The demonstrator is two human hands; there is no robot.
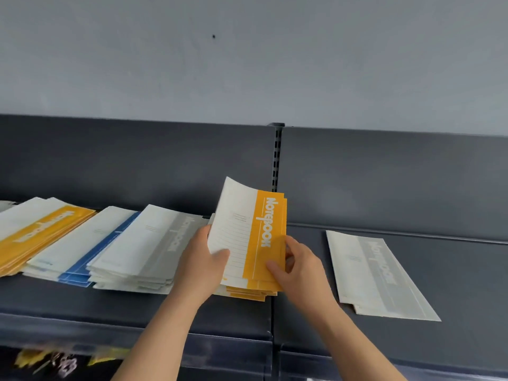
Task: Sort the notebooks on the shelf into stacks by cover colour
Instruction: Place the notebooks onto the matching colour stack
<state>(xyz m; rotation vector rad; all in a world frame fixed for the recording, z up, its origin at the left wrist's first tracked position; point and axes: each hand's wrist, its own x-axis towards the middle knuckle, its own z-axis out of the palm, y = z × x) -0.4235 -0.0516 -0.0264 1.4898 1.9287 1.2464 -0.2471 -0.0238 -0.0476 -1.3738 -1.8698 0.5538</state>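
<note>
A bundle of yellow-and-white notebooks (247,232) is tilted up off a low yellow stack (248,293) at the shelf's middle. My left hand (202,259) grips the bundle's left edge, thumb on the cover. My right hand (298,266) pinches the right edge, fingers among the covers. To the left lie a grey stack (143,248), a blue stack (79,251) and a yellow stack (35,229), overlapping. On the right section rests a small grey stack (376,276), apart from the others.
The dark shelf (137,301) has a dark back panel and a slotted upright (277,158) at centre. A seam divides left and right shelf sections. A lower shelf with blurred yellow items (55,358) shows at bottom left. Grey wall above.
</note>
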